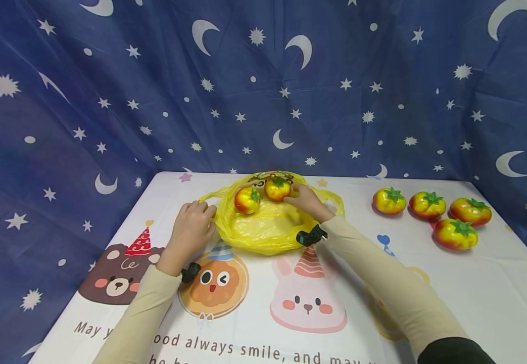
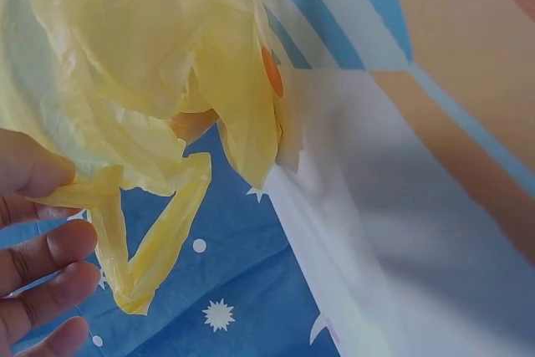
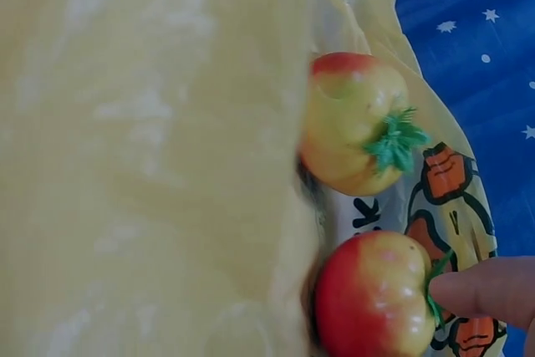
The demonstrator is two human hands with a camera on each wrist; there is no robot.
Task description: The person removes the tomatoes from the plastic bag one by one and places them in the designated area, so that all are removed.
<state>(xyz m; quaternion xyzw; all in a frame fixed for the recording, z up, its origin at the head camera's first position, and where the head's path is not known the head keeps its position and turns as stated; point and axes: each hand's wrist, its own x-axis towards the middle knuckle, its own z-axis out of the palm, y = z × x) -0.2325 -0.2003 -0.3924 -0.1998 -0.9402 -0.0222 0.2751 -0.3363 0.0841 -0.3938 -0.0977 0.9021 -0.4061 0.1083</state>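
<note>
A yellow plastic bag (image 1: 263, 242) lies spread on the table with its mouth facing up. My left hand (image 1: 192, 222) pinches its handle (image 2: 109, 206) between thumb and forefinger at the left side. Over the bag's mouth, my right hand (image 1: 308, 199) holds a red-and-yellow toy tomato (image 1: 277, 189) with a green leafy top. In the right wrist view one fingertip presses by the leaves of that tomato (image 3: 376, 294); the other fingers are out of sight there. Another toy tomato (image 1: 247, 200) lies in the bag to its left.
Several more toy tomatoes (image 1: 456, 234) sit grouped on the table's right side. The white tablecloth (image 1: 495, 283) bears printed cartoon faces and lettering. A dark blue curtain (image 1: 263, 101) with moons and stars hangs behind the table and at its left.
</note>
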